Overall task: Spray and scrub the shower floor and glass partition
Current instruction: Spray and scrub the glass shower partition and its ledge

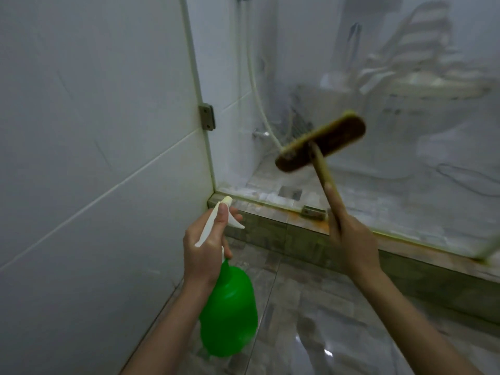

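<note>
Shower floor [270, 182]: lying behind the glass partition [311, 50], centre of frame, with a square drain [290, 192].

Spray bottle [230, 307], green, lower centre: left hand [205, 244] is gripping its white head, nozzle pointing toward the kerb [270, 228] corner.

Scrub brush [320, 142], centre right: right hand [351, 239] is gripping the handle, forefinger lying along it, head raised near the glass; contact unclear.

Step judged: spraying first. Aiming low along the stained kerb joint and holding the brush out of the mist is advisable.

Glass is hazing everything behind it. A toilet-like shape, upper right, is hard to make out.
</note>
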Demonstrator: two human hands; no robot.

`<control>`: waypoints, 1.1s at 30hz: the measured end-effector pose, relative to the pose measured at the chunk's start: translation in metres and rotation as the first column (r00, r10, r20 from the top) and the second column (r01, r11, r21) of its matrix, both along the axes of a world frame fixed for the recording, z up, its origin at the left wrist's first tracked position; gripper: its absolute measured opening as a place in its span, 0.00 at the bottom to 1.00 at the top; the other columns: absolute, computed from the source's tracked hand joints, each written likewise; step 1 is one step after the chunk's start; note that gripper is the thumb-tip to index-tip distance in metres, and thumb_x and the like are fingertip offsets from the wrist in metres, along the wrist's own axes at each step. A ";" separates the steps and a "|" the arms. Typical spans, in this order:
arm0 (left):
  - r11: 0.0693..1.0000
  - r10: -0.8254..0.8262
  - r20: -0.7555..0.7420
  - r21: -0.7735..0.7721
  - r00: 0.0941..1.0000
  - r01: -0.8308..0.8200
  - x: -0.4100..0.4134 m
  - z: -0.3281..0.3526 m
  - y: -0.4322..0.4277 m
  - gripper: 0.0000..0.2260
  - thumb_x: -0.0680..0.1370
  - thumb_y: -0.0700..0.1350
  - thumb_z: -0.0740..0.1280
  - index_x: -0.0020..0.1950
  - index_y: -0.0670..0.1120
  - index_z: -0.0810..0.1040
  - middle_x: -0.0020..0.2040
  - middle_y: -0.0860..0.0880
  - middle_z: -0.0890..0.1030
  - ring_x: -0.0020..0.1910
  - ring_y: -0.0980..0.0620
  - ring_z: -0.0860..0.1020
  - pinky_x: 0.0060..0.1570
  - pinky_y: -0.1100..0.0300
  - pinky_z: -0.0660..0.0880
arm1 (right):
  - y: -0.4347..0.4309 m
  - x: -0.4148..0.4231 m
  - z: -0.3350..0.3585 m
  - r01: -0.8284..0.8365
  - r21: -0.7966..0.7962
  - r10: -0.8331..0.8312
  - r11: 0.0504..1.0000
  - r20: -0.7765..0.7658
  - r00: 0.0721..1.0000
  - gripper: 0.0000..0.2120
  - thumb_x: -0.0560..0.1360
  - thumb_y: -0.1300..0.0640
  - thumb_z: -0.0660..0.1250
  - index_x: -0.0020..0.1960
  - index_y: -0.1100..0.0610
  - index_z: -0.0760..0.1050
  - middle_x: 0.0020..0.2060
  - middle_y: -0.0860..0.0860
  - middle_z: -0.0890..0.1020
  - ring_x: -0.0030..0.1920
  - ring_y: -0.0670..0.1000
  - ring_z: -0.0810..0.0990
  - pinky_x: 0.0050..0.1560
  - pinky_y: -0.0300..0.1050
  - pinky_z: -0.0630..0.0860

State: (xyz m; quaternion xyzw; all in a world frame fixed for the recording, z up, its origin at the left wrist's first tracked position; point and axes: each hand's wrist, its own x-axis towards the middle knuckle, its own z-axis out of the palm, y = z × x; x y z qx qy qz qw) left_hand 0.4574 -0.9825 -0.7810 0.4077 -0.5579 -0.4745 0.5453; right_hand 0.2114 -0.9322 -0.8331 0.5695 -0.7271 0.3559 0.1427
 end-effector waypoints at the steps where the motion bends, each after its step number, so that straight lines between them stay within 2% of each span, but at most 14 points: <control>1: 1.000 -0.015 0.010 0.005 1.000 0.015 -0.004 -0.003 0.001 0.14 0.81 0.56 0.62 0.41 0.62 0.85 0.44 0.51 0.87 0.26 0.45 0.74 0.26 0.59 0.70 | -0.013 0.003 0.019 0.000 -0.094 0.000 0.996 0.006 1.000 0.29 0.82 0.56 0.56 0.78 0.44 0.48 0.24 0.49 0.66 0.20 0.50 0.64 0.20 0.43 0.58; 3: 0.999 -0.042 0.008 0.026 0.999 0.042 -0.009 -0.008 0.004 0.13 0.78 0.58 0.62 0.41 0.63 0.85 0.44 0.51 0.87 0.26 0.45 0.73 0.28 0.57 0.71 | -0.033 0.004 0.063 -0.015 -0.242 0.034 0.970 0.074 0.997 0.26 0.82 0.56 0.54 0.78 0.46 0.49 0.24 0.47 0.65 0.21 0.51 0.65 0.20 0.44 0.60; 6: 0.997 -0.065 0.010 0.031 0.998 0.065 -0.014 -0.012 0.009 0.13 0.79 0.57 0.62 0.43 0.59 0.86 0.45 0.51 0.87 0.25 0.47 0.73 0.25 0.60 0.70 | -0.028 -0.008 0.086 -0.026 -0.308 0.048 0.951 0.064 0.997 0.26 0.83 0.59 0.56 0.78 0.50 0.51 0.24 0.46 0.63 0.21 0.49 0.65 0.20 0.41 0.61; 9: 0.995 -0.101 0.027 0.026 0.995 0.100 -0.018 -0.017 0.014 0.14 0.81 0.56 0.63 0.47 0.52 0.85 0.45 0.51 0.87 0.22 0.51 0.71 0.23 0.62 0.69 | 0.016 -0.015 0.018 0.037 -0.151 -0.021 0.988 0.105 0.994 0.28 0.82 0.59 0.58 0.78 0.49 0.51 0.23 0.48 0.66 0.20 0.49 0.66 0.21 0.43 0.60; 11: 0.992 -0.128 0.034 0.029 0.991 0.127 -0.020 -0.022 0.018 0.12 0.81 0.55 0.64 0.45 0.56 0.85 0.45 0.51 0.87 0.22 0.51 0.71 0.23 0.62 0.69 | 0.054 -0.012 -0.036 0.076 0.011 -0.076 0.997 0.192 0.978 0.32 0.81 0.61 0.60 0.78 0.44 0.51 0.23 0.48 0.69 0.20 0.48 0.68 0.21 0.41 0.58; 13: 0.988 -0.150 0.053 0.041 0.987 0.148 -0.023 -0.028 0.021 0.11 0.80 0.57 0.64 0.44 0.61 0.85 0.45 0.52 0.87 0.23 0.51 0.71 0.23 0.62 0.69 | 0.073 -0.010 -0.053 0.093 0.091 -0.111 0.992 0.227 0.968 0.33 0.80 0.63 0.62 0.78 0.45 0.52 0.22 0.49 0.70 0.20 0.47 0.68 0.21 0.37 0.58; 15: 0.982 -0.179 0.086 0.070 0.980 0.173 -0.028 -0.036 0.026 0.10 0.80 0.58 0.63 0.48 0.61 0.84 0.45 0.53 0.87 0.22 0.51 0.71 0.24 0.61 0.69 | 0.066 -0.016 -0.032 0.136 0.003 -0.134 0.991 0.207 0.969 0.29 0.81 0.61 0.60 0.78 0.50 0.54 0.23 0.49 0.69 0.20 0.46 0.66 0.21 0.35 0.56; 17: 0.976 -0.208 0.110 0.096 0.972 0.198 -0.033 -0.041 0.032 0.10 0.80 0.58 0.63 0.51 0.59 0.83 0.46 0.52 0.87 0.21 0.51 0.71 0.24 0.61 0.70 | 0.044 -0.025 0.009 0.162 -0.145 -0.135 0.976 0.176 0.975 0.26 0.82 0.58 0.57 0.78 0.53 0.53 0.23 0.49 0.66 0.20 0.50 0.65 0.21 0.41 0.58; 20: 0.962 -0.256 0.137 0.130 0.957 0.239 -0.043 -0.049 0.043 0.10 0.82 0.56 0.62 0.53 0.57 0.83 0.47 0.52 0.87 0.21 0.52 0.70 0.24 0.62 0.70 | 0.027 -0.039 0.046 0.141 -0.244 -0.111 0.959 0.132 0.985 0.25 0.83 0.57 0.54 0.78 0.54 0.52 0.23 0.51 0.66 0.21 0.53 0.66 0.22 0.46 0.62; 22: 0.957 -0.273 0.135 0.141 0.952 0.255 -0.047 -0.054 0.047 0.10 0.82 0.55 0.62 0.50 0.59 0.83 0.46 0.53 0.87 0.22 0.51 0.71 0.24 0.62 0.70 | 0.042 -0.041 0.019 0.147 -0.178 -0.122 0.973 0.144 0.982 0.25 0.83 0.57 0.54 0.78 0.53 0.52 0.24 0.52 0.68 0.22 0.53 0.67 0.22 0.48 0.65; 24: 0.952 -0.291 0.138 0.135 0.947 0.273 -0.051 -0.057 0.051 0.10 0.83 0.53 0.62 0.48 0.58 0.83 0.46 0.52 0.87 0.22 0.50 0.71 0.24 0.62 0.70 | 0.080 -0.032 -0.042 0.166 -0.017 -0.156 0.986 0.260 0.953 0.26 0.83 0.56 0.54 0.78 0.46 0.50 0.24 0.53 0.70 0.22 0.52 0.68 0.22 0.51 0.67; 26: 0.949 -0.303 0.126 0.127 0.945 0.287 -0.055 -0.058 0.052 0.10 0.83 0.52 0.62 0.50 0.57 0.83 0.46 0.50 0.87 0.22 0.49 0.71 0.24 0.61 0.70 | 0.117 -0.019 -0.097 0.179 0.122 -0.214 0.976 0.407 0.888 0.28 0.83 0.55 0.54 0.77 0.38 0.48 0.23 0.51 0.69 0.21 0.48 0.66 0.20 0.46 0.65; 30: 0.941 -0.324 0.134 0.146 0.936 0.305 -0.064 -0.063 0.054 0.10 0.81 0.55 0.63 0.50 0.57 0.83 0.46 0.48 0.86 0.24 0.47 0.72 0.22 0.61 0.70 | 0.130 -0.019 -0.131 0.321 0.168 -0.361 0.932 0.506 0.784 0.28 0.83 0.55 0.52 0.78 0.41 0.45 0.22 0.51 0.66 0.21 0.48 0.64 0.21 0.45 0.63; 33: 0.938 -0.339 0.156 0.131 0.928 0.320 -0.068 -0.064 0.052 0.11 0.83 0.54 0.62 0.48 0.60 0.83 0.46 0.51 0.86 0.23 0.50 0.72 0.24 0.60 0.70 | 0.126 -0.028 -0.122 0.288 0.174 -0.336 0.942 0.531 0.778 0.29 0.83 0.56 0.52 0.78 0.41 0.42 0.23 0.50 0.66 0.21 0.48 0.64 0.20 0.39 0.62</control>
